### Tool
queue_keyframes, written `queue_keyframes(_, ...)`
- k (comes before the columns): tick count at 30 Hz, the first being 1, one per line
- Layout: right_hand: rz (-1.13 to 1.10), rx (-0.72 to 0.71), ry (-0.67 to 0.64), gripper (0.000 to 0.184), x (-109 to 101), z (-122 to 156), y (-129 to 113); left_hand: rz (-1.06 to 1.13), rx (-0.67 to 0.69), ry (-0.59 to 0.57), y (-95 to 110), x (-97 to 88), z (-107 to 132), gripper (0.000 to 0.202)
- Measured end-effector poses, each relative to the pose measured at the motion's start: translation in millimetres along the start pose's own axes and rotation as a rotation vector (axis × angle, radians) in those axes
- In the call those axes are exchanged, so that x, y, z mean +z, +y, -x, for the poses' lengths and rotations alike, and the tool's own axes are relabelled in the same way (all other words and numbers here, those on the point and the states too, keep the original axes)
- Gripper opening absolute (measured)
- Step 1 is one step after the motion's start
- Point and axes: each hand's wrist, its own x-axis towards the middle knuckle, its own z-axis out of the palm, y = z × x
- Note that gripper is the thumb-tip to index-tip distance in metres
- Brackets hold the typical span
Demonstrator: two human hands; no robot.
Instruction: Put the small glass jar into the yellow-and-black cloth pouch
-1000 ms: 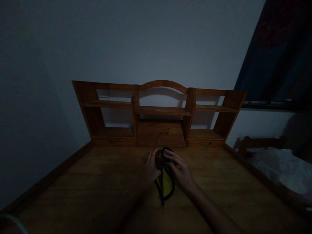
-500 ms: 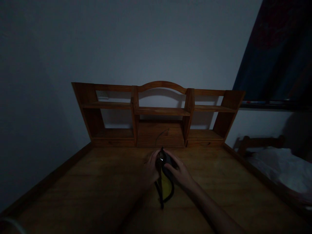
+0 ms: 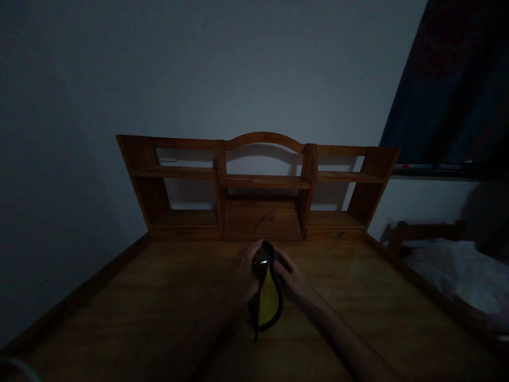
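Both of my hands meet over the middle of a wooden desk [image 3: 167, 297] in dim light. My left hand [image 3: 244, 276] and my right hand [image 3: 292, 278] are closed around the top end of a small yellow pouch with a black rim [image 3: 267, 302]. A dark rounded object with a small glint [image 3: 261, 261] sits between my fingers at the pouch's mouth; I cannot make out what it is. The pouch's lower end rests on the desk toward me.
A wooden shelf unit with an arched top [image 3: 260, 183] stands at the back of the desk against a pale wall. A raised rim runs along the desk's left and right sides. To the right lies a bed with white bedding [image 3: 457, 270] and a dark curtain [image 3: 457, 79].
The pouch's black rim was spread open above my fingers a second ago. It has since closed in around the dark object, and my hands have drawn closer together.
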Motion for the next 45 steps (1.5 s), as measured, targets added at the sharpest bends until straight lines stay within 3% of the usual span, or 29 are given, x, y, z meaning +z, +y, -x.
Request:
queue_keyframes(6, -0.056, -0.014, -0.010, 0.053, -0.2, -0.2, 0.8, -0.112, 0.064, -0.059, -0.7, -4.1, 2.3, 0.067)
queue_keyframes(19, 0.082, -0.039, 0.009, 0.062, -0.7, 1.6, -2.1, -0.110, 0.123, -0.036, -8.9, -1.5, 4.5, 0.065)
queue_keyframes(26, 0.049, -0.019, -0.020, 0.060, -0.4, 3.2, -5.9, -0.093, 0.078, -0.107, -3.8, -5.2, 2.4, 0.070)
queue_keyframes(40, 0.127, -0.052, 0.043, 0.065, 6.5, 4.9, -7.1, 0.019, 0.065, -0.079, 1.5, -6.8, -3.3, 0.059)
queue_keyframes(45, 0.142, -0.050, 0.056, 0.061, 4.6, 5.1, -4.2, 0.059, -0.004, -0.099, 7.1, -5.9, -2.8, 0.070)
